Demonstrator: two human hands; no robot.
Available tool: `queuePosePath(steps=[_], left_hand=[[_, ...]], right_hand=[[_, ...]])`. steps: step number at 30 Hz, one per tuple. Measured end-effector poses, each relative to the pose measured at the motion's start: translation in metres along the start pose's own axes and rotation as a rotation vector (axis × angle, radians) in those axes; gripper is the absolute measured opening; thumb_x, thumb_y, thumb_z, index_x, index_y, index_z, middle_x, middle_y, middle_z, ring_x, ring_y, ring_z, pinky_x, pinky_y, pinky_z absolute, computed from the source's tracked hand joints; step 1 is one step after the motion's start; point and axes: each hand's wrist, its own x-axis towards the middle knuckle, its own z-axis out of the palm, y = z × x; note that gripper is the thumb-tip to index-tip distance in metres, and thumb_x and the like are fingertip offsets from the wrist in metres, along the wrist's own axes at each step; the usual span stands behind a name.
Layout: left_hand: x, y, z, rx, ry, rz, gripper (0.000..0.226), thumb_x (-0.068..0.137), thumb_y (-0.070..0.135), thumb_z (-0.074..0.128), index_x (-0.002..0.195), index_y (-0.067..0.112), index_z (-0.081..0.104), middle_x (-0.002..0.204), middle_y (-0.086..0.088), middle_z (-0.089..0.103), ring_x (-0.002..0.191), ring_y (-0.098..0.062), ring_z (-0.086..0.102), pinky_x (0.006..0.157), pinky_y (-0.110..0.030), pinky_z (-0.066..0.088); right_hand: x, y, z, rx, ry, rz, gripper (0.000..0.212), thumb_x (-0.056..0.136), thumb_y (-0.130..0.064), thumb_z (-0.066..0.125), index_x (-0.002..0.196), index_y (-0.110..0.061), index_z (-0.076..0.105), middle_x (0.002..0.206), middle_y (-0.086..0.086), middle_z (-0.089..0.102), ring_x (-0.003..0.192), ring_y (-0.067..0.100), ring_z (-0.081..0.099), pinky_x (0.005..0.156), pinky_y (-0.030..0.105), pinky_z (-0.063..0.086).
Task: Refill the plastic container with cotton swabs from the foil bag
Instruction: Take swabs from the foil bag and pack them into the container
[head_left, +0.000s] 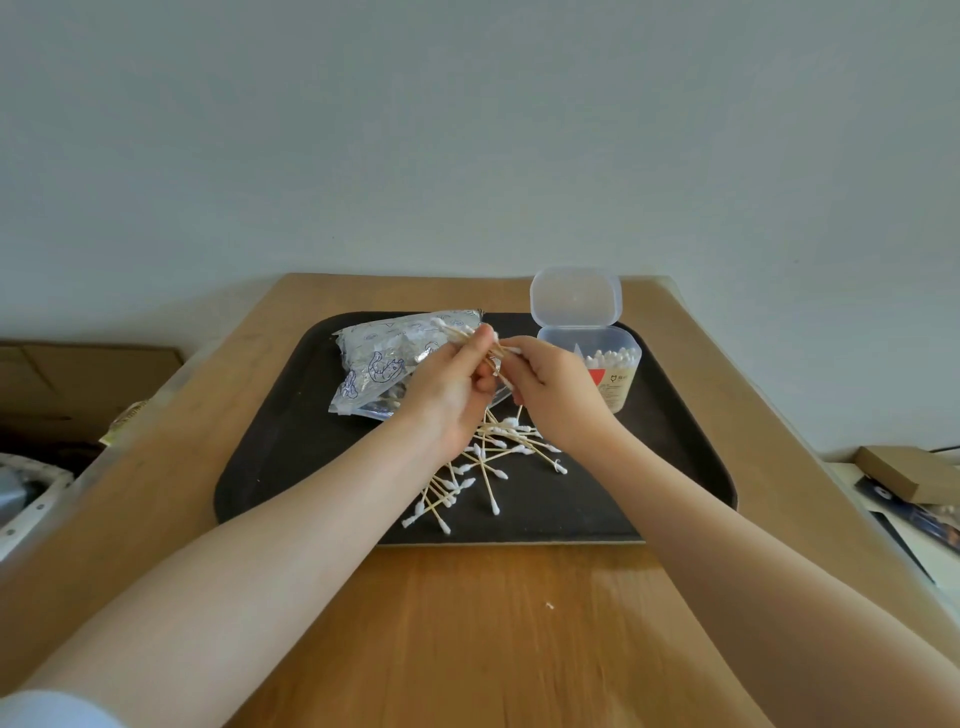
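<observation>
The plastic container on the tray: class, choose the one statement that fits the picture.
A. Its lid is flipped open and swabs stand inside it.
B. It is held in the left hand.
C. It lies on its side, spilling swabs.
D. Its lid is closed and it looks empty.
A: the plastic container stands upright on the tray, its hinged lid raised behind it, white swab tips showing at the top.

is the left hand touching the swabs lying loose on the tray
Cannot tell. In the head view the left hand holds a bundle above the loose swabs, but its wrist hides where they would meet.
</observation>
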Motion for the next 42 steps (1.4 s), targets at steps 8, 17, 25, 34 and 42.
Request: queuePosePath(steps=[8,17,25,34,42], left_hand=[[-0.005,0.000,0.010,0.191,-0.002,0.087,0.015,0.095,0.013,0.049,0.088,0.009,0.061,0.073,-0.001,0.056,0.044,0.000,0.053,0.043,-0.013,0.041],[-0.003,0.003,0.009,0.137,0.086,0.082,0.026,0.101,0.022,0.036,0.085,0.017,0.056,0.084,0.002,0.068,0.076,-0.014,0.061,0.069,-0.031,0.049],[0.000,0.005,0.015,0.052,0.184,0.128,0.027,0.102,0.021,0.030,0.083,0.014,0.048,0.094,-0.001,0.069,0.098,-0.011,0.064,0.087,-0.032,0.050],[0.003,-0.004,0.005,0.233,0.116,0.170,0.029,0.100,0.031,0.034,0.090,0.018,0.057,0.057,0.004,0.044,0.052,-0.010,0.042,0.057,-0.026,0.037],[0.001,-0.006,0.010,0.279,0.025,0.188,0.031,0.101,0.028,0.033,0.080,0.018,0.053,0.075,-0.001,0.051,0.071,-0.014,0.050,0.068,-0.027,0.042]], right_hand=[[-0.004,0.002,0.002,-0.093,0.032,-0.025,0.027,0.098,-0.018,0.042,0.115,-0.010,0.061,0.062,-0.014,0.048,0.055,0.002,0.049,0.055,0.011,0.039],[-0.007,-0.001,0.000,0.376,-0.055,0.234,0.042,0.091,0.006,0.041,0.126,-0.012,0.054,0.101,-0.003,0.066,0.071,0.003,0.058,0.063,0.012,0.047],[-0.008,0.001,0.003,0.642,0.164,0.403,0.015,0.090,0.002,0.054,0.101,-0.003,0.061,0.075,0.005,0.066,0.063,0.010,0.061,0.059,0.013,0.052],[0.000,-0.014,0.000,0.751,0.341,0.308,0.014,0.087,-0.002,0.059,0.083,-0.014,0.065,0.075,0.005,0.067,0.063,0.010,0.067,0.059,0.017,0.052],[-0.006,-0.016,0.017,0.616,0.316,0.282,0.005,0.090,-0.020,0.057,0.093,-0.018,0.061,0.089,-0.005,0.062,0.082,0.005,0.058,0.071,0.017,0.046]])
